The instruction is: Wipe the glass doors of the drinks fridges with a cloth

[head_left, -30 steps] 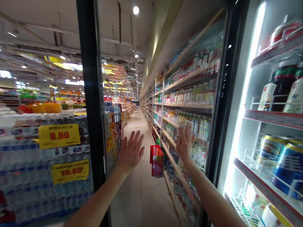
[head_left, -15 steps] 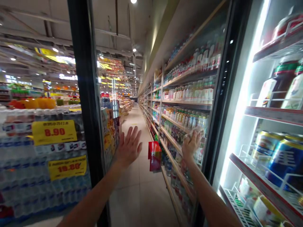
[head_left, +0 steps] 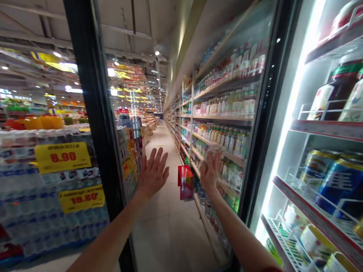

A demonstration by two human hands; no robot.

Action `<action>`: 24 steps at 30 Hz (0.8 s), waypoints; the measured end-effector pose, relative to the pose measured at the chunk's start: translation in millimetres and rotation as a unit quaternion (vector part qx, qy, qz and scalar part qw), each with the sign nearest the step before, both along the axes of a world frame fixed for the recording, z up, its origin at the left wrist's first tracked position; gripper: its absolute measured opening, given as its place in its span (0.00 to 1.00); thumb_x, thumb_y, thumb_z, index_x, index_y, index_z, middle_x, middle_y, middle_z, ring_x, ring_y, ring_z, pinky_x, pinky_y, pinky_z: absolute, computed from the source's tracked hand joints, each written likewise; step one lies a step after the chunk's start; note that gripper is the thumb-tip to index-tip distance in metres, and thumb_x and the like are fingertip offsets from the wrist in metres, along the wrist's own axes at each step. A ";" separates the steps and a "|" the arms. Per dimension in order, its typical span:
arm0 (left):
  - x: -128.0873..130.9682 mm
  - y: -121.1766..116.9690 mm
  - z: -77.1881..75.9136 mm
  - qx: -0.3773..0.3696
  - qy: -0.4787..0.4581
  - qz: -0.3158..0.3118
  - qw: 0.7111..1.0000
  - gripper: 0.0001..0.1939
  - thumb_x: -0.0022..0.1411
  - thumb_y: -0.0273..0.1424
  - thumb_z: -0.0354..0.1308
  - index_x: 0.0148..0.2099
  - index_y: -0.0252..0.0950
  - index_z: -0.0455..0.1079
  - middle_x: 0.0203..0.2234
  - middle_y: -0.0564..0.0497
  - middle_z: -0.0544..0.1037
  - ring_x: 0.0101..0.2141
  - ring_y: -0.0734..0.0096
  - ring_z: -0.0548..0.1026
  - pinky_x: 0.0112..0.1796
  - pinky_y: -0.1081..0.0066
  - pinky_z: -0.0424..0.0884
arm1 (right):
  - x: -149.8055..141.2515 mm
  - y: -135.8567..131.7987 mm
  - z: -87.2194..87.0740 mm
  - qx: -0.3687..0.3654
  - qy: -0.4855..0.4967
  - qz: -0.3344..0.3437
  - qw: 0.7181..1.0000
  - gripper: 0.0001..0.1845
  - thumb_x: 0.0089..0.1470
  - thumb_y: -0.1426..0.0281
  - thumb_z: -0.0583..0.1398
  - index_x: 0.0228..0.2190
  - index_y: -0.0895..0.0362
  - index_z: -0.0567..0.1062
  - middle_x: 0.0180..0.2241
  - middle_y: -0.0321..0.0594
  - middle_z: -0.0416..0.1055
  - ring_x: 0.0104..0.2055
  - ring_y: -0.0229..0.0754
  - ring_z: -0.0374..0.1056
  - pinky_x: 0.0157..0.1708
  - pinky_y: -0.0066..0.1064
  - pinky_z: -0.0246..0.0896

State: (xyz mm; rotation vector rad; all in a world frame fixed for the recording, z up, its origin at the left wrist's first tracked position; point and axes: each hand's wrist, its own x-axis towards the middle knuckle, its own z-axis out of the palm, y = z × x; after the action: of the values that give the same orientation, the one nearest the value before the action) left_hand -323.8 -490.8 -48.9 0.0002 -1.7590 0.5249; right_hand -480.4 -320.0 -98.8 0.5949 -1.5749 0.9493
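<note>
Right hand: raised before a black-framed glass door, fingers bent over a pale cloth, both slightly blurred.
Cloth position: under the right fingers, toward the pane, nearer the door's right upright; contact with the glass is hard to confirm.
Left hand: open, fingers spread, back to the camera, palm hidden, level with its partner.
Seen through the pane: long shelves of bottles and a red box between the hands.
Cooler side: cans at far right.
Store side: yellow price signs on stacked packs.
</note>
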 end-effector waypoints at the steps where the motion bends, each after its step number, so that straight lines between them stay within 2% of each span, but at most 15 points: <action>1: 0.1 -0.2 0.1 -0.001 0.000 0.002 1.000 0.33 0.60 0.31 0.52 0.65 0.36 0.47 0.60 0.42 0.57 0.63 0.62 0.46 0.60 0.56 0.42 | 9.2 -7.0 -1.1 0.078 0.049 0.026 0.995 0.26 0.55 0.69 0.50 0.56 0.52 0.61 0.62 0.48 0.49 0.65 0.51 0.40 0.58 0.55 0.42; 3: 1.2 -0.9 0.6 -0.003 0.001 0.001 1.000 0.32 0.60 0.31 0.52 0.64 0.36 0.48 0.59 0.42 0.58 0.63 0.62 0.46 0.60 0.56 0.43 | 19.0 -13.8 -3.2 0.188 0.124 0.059 0.973 0.23 0.54 0.69 0.53 0.52 0.48 0.65 0.61 0.42 0.53 0.65 0.49 0.42 0.60 0.52 0.38; 4: 2.0 -1.1 0.9 -0.003 -0.001 -0.002 1.000 0.31 0.60 0.31 0.52 0.64 0.36 0.49 0.59 0.42 0.58 0.63 0.62 0.46 0.60 0.56 0.43 | 17.0 -12.1 -3.1 0.197 0.131 0.057 0.970 0.22 0.54 0.69 0.53 0.51 0.47 0.66 0.60 0.41 0.55 0.65 0.48 0.43 0.60 0.52 0.37; 5: 2.8 -1.1 1.2 -0.002 -0.004 -0.003 1.000 0.31 0.60 0.31 0.52 0.64 0.36 0.49 0.59 0.42 0.59 0.63 0.62 0.46 0.60 0.56 0.43 | 10.7 -7.4 -1.7 0.168 0.113 0.042 0.978 0.22 0.54 0.69 0.53 0.52 0.47 0.66 0.60 0.42 0.55 0.65 0.48 0.43 0.60 0.53 0.37; 7: 3.9 -0.3 1.6 -0.003 -0.006 -0.006 1.000 0.30 0.60 0.30 0.51 0.64 0.37 0.50 0.59 0.43 0.59 0.63 0.63 0.46 0.60 0.56 0.42 | -7.2 5.4 4.6 0.033 0.021 -0.006 0.999 0.25 0.55 0.70 0.49 0.55 0.51 0.62 0.61 0.48 0.51 0.65 0.51 0.43 0.58 0.56 0.41; 9: 4.2 0.7 1.7 -0.005 -0.002 -0.003 1.000 0.30 0.60 0.30 0.51 0.63 0.37 0.50 0.59 0.43 0.59 0.63 0.63 0.47 0.60 0.57 0.42 | -16.5 11.8 12.4 -0.087 -0.060 -0.035 0.994 0.27 0.56 0.69 0.47 0.58 0.55 0.57 0.62 0.53 0.47 0.65 0.54 0.41 0.55 0.59 0.45; 10: 4.0 1.0 1.6 -0.005 0.000 0.000 1.000 0.30 0.60 0.30 0.51 0.63 0.36 0.51 0.59 0.43 0.59 0.63 0.63 0.47 0.60 0.57 0.42 | -13.9 10.2 14.9 -0.103 -0.071 -0.034 0.992 0.28 0.56 0.69 0.47 0.58 0.56 0.56 0.62 0.54 0.46 0.65 0.55 0.40 0.55 0.59 0.46; 11: 3.8 0.9 1.5 -0.007 0.001 0.001 1.000 0.30 0.60 0.30 0.51 0.63 0.36 0.51 0.59 0.42 0.59 0.62 0.63 0.47 0.60 0.57 0.42 | -6.4 5.6 15.7 -0.077 -0.059 -0.022 0.995 0.28 0.56 0.69 0.47 0.58 0.56 0.57 0.63 0.53 0.45 0.65 0.55 0.39 0.55 0.58 0.46; 13: 3.3 -0.2 1.1 -0.006 -0.001 0.000 1.000 0.30 0.59 0.30 0.51 0.63 0.36 0.51 0.59 0.42 0.58 0.62 0.62 0.47 0.60 0.56 0.43 | 16.2 -8.2 13.1 0.076 0.031 0.029 0.996 0.26 0.55 0.69 0.50 0.56 0.52 0.60 0.63 0.46 0.47 0.66 0.52 0.38 0.58 0.55 0.42; 15: 3.6 -2.1 1.0 -0.002 -0.003 -0.008 1.000 0.30 0.60 0.30 0.51 0.64 0.37 0.50 0.60 0.43 0.58 0.62 0.62 0.48 0.60 0.56 0.43 | 32.7 -17.7 9.3 0.218 0.124 0.074 0.965 0.25 0.53 0.69 0.52 0.54 0.47 0.64 0.62 0.39 0.51 0.66 0.49 0.40 0.60 0.52 0.37; 16: 4.0 -3.0 1.0 0.000 -0.006 -0.012 1.000 0.30 0.60 0.30 0.51 0.64 0.37 0.50 0.60 0.43 0.57 0.62 0.62 0.48 0.60 0.56 0.44 | 34.1 -17.9 8.9 0.243 0.144 0.081 0.956 0.24 0.53 0.69 0.53 0.53 0.46 0.65 0.61 0.38 0.53 0.65 0.48 0.41 0.61 0.52 0.35; 18: 5.2 -3.7 1.0 0.004 -0.016 -0.020 1.000 0.30 0.60 0.29 0.51 0.63 0.38 0.51 0.60 0.43 0.57 0.62 0.62 0.48 0.60 0.56 0.44 | 22.4 -9.8 13.0 0.184 0.119 0.057 0.974 0.24 0.54 0.69 0.52 0.53 0.48 0.65 0.61 0.41 0.54 0.65 0.49 0.42 0.60 0.54 0.35; 20: 6.0 -3.0 1.0 0.006 -0.019 -0.021 1.000 0.29 0.59 0.29 0.51 0.63 0.38 0.52 0.59 0.44 0.58 0.62 0.63 0.48 0.60 0.57 0.43 | 2.8 1.6 21.9 0.043 0.034 0.010 0.998 0.25 0.55 0.70 0.49 0.55 0.52 0.62 0.61 0.49 0.51 0.65 0.52 0.42 0.58 0.56 0.40; 22: 5.9 -2.0 0.8 0.004 -0.014 -0.016 1.000 0.29 0.59 0.29 0.52 0.62 0.37 0.53 0.59 0.43 0.59 0.62 0.63 0.48 0.60 0.57 0.44 | -7.0 5.2 28.8 -0.063 -0.031 -0.020 0.997 0.26 0.57 0.69 0.47 0.57 0.55 0.58 0.62 0.54 0.48 0.65 0.54 0.41 0.55 0.58 0.44; 24: 5.3 -1.7 0.7 -0.002 -0.007 -0.008 1.000 0.29 0.59 0.29 0.52 0.62 0.36 0.54 0.59 0.42 0.59 0.62 0.62 0.48 0.60 0.56 0.45 | 0.2 -1.8 27.5 -0.047 -0.019 -0.012 0.999 0.27 0.57 0.69 0.47 0.58 0.56 0.58 0.62 0.54 0.47 0.65 0.54 0.39 0.55 0.58 0.44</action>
State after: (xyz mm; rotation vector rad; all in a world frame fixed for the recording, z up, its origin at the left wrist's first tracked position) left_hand -318.5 -492.5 -48.3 -0.0202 -1.7692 0.5176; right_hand -480.2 -321.8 -71.3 0.4940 -1.5592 1.0162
